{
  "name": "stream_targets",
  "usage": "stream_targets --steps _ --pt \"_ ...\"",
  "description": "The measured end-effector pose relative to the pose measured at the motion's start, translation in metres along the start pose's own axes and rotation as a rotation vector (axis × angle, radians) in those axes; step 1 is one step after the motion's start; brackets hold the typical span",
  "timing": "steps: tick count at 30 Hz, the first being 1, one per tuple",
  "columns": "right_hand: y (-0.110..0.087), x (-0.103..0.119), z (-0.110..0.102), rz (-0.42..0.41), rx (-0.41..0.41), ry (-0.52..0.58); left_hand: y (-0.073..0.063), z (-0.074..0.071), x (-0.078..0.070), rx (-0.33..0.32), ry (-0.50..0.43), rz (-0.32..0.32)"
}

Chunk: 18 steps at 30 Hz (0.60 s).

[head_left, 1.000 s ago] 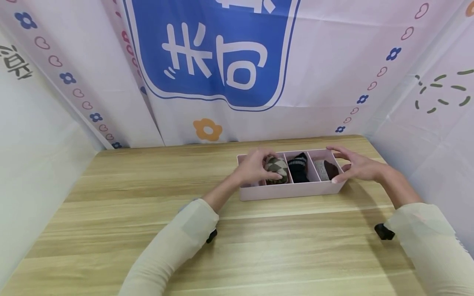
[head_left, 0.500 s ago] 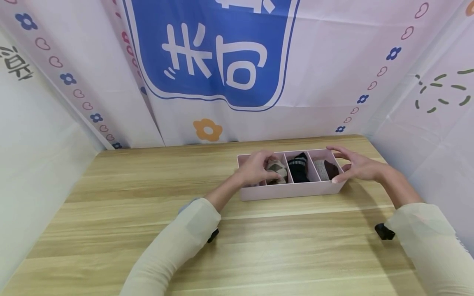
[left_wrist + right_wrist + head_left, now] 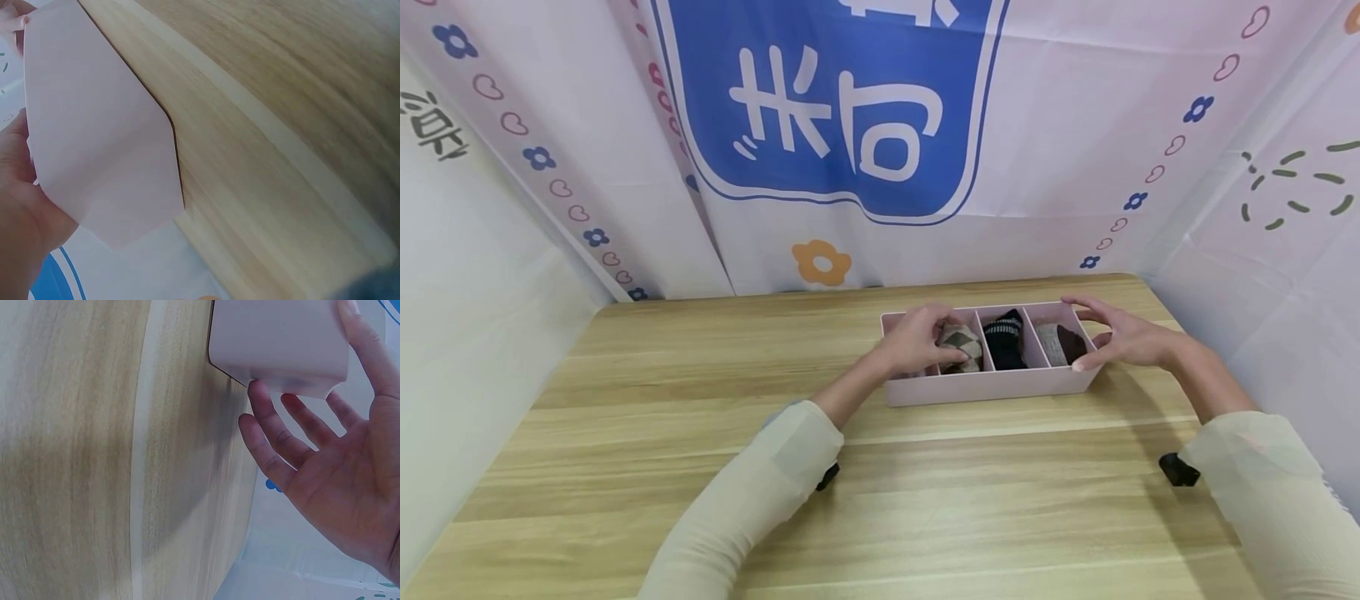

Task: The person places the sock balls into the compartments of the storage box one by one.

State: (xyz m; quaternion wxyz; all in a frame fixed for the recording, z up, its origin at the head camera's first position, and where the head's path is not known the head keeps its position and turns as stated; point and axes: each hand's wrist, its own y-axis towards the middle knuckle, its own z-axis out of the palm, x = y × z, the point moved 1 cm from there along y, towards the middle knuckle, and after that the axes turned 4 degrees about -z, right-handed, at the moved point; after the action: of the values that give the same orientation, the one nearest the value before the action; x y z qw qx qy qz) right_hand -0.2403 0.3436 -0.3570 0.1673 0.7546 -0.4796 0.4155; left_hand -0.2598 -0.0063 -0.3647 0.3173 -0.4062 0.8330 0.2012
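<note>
A pink divided box (image 3: 992, 388) stands near the back of the table. My left hand (image 3: 913, 340) reaches into it and grips a rolled pair of argyle socks (image 3: 964, 340) between thumb and fingers, inside a left-hand compartment. To the right, black socks (image 3: 1006, 333) with pale stripes fill one compartment, and grey-and-brown socks (image 3: 1060, 343) lie in the end one. My right hand (image 3: 1131, 337) holds the box's right end, thumb at the front corner and forefinger at the back. From the right wrist view, other fingers (image 3: 275, 428) spread against the end wall. The leftmost compartment is partly hidden by my left hand.
The wooden table (image 3: 925, 517) ends at a printed cloth backdrop (image 3: 1045, 183) just behind the box, with cloth walls on both sides. A small black object (image 3: 1180, 469) shows beside the right sleeve, another (image 3: 829, 477) at the left sleeve.
Since one second ago the argyle socks have turned slightly in their compartment under my left hand, showing more of the pale diamonds. My right hand and the box have stayed put.
</note>
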Motion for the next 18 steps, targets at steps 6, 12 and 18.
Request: stream_targets --steps 6,12,18 --pt "0.000 0.000 -0.001 -0.009 -0.001 -0.001 -0.007 -0.010 0.001 0.011 -0.006 0.013" --pt "0.001 0.001 0.000 -0.010 0.000 -0.005 -0.017 -0.023 0.005 0.009 -0.028 0.041" --pt "0.000 0.001 0.000 -0.001 0.002 -0.004 -0.029 -0.035 0.012 -0.028 -0.062 0.090"
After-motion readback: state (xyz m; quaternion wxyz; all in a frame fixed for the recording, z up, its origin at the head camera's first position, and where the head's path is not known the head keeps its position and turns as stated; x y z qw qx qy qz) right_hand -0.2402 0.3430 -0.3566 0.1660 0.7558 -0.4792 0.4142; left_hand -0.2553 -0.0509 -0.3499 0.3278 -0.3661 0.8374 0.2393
